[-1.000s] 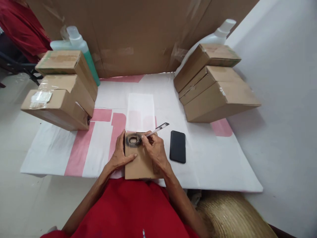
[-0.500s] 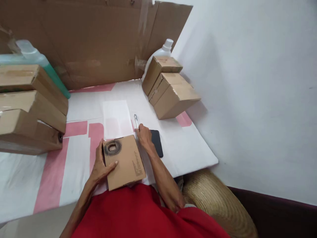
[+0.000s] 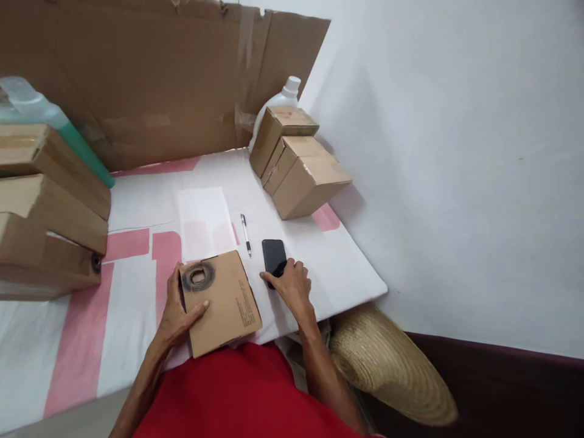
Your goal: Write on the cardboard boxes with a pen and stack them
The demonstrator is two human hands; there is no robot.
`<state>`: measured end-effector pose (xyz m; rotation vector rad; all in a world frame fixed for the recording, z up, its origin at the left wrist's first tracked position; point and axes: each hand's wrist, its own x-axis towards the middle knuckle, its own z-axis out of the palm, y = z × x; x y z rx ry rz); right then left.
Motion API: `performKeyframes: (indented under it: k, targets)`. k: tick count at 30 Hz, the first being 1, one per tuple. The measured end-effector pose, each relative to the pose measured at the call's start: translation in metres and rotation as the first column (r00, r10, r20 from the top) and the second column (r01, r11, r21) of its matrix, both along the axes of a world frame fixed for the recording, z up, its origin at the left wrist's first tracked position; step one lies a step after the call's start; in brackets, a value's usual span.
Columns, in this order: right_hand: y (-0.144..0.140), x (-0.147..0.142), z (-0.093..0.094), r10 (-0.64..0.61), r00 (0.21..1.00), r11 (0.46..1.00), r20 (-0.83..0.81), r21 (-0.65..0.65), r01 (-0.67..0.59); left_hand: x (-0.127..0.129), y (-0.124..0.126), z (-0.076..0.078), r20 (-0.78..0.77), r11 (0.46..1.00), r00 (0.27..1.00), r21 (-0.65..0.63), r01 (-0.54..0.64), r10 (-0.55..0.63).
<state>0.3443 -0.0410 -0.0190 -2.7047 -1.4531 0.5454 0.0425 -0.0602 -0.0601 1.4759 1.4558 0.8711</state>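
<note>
My left hand (image 3: 179, 310) grips the left side of a small brown cardboard box (image 3: 223, 304), its thumb lying across the top face. Near that face's far left corner is a hole ringed with dark scribbled marks, and printed text runs down the right side. My right hand (image 3: 294, 285) is at the near end of a black smartphone (image 3: 274, 255) lying on the table, thumb at its left edge and fingers at its right. A pen (image 3: 246, 234) lies on the cloth between the phone and a white sheet of paper (image 3: 205, 213).
Cardboard boxes (image 3: 50, 231) stand at the left before a bottle of green liquid (image 3: 77, 143). More boxes (image 3: 310, 176) stand at the back right by a white bottle (image 3: 276, 100). A cardboard panel (image 3: 150, 79) closes the back. A woven straw item (image 3: 387, 365) sits below the table's right edge.
My right hand has let go of the pen, which now lies on the cloth, and has moved right and nearer onto the smartphone. My left hand still holds the box. The view has shifted slightly right.
</note>
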Motion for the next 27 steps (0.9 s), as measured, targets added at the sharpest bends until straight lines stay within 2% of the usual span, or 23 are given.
performKeyframes:
  k: [3,5,7,9,13,15,17,19,20,23,27]
  targets:
    - [-0.001,0.006,-0.008,-0.075,0.99,0.995,-0.118,0.064,0.082,-0.001,0.0,-0.001,0.01,1.0,1.0,0.011,0.011,-0.011]
    - [0.001,0.01,-0.014,-0.146,0.944,0.969,-0.294,0.151,0.197,-0.002,0.0,-0.003,0.022,1.0,1.0,0.015,0.01,-0.01]
    - [0.001,0.015,-0.021,-0.156,0.844,0.931,-0.513,0.209,0.299,-0.002,-0.001,-0.005,0.032,1.0,0.999,0.028,0.0,-0.001]
    - [-0.002,0.018,-0.026,-0.106,0.734,0.909,-0.671,0.234,0.346,-0.001,-0.002,-0.006,0.037,0.999,0.999,0.043,-0.005,0.004]
    - [-0.015,0.019,-0.022,-0.034,0.59,0.878,-0.806,0.258,0.402,-0.001,-0.003,-0.006,0.033,0.999,0.999,0.032,0.006,-0.007]
    - [-0.021,0.015,-0.008,-0.021,0.428,0.857,-0.904,0.203,0.473,-0.001,-0.004,-0.005,0.029,1.0,1.0,0.025,0.003,-0.004]
    - [-0.027,0.008,0.012,0.005,0.163,0.856,-0.987,0.089,0.51,-0.001,-0.004,-0.004,0.028,1.0,1.0,0.022,0.001,-0.001]
    - [-0.031,-0.007,0.032,0.038,-0.088,0.887,-0.995,-0.007,0.461,-0.001,-0.004,-0.004,0.029,1.0,1.0,0.022,-0.001,0.0]
    - [-0.032,-0.017,0.04,0.048,-0.165,0.912,-0.985,-0.025,0.41,-0.001,-0.004,-0.004,0.03,1.0,1.0,0.025,-0.001,0.001]
    - [-0.033,-0.055,0.051,0.019,-0.331,0.973,-0.943,-0.059,0.224,0.0,-0.003,-0.004,0.045,0.999,0.999,0.046,-0.009,0.007]
    - [-0.031,-0.105,0.043,-0.148,-0.566,0.989,-0.811,-0.136,-0.064,0.001,-0.005,-0.009,0.131,0.999,0.991,0.0,-0.038,0.038]
